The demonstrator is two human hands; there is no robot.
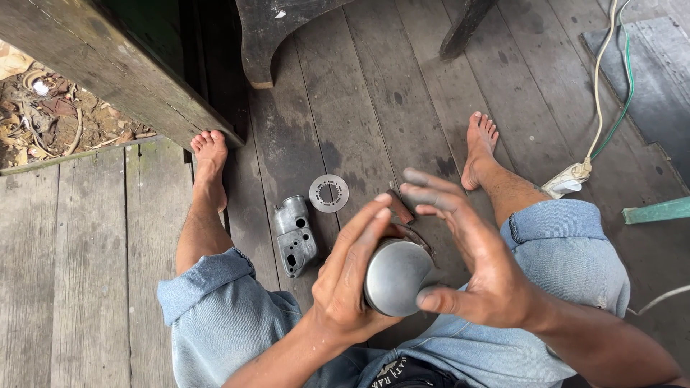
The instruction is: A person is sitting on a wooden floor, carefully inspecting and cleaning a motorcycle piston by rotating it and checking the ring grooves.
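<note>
Left hand (352, 276) wraps the round grey metal cylinder (395, 276) — contents unseen; right hand (474, 259) fingers spread wide, thumb touching it. Grey metal housing (295, 235) beside, on the floor.

metal cylinder (395, 276) | dull grey, smooth rounded face up | held above lap

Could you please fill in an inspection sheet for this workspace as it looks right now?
Surface: dark weathered wooden plank floor, stained.
Job's things: round grey metal cylinder part, held between the hands above the lap.
Clutter: grey cast metal housing and flat perforated metal disc on the planks, apart.
Hands: left hand grips the cylinder's side; right hand open, thumb touching it, grimy fingers spread.
Cables: white and green wires running to a white plug.
Surroundings: dark wooden furniture leg, debris patch, bare feet.
</note>
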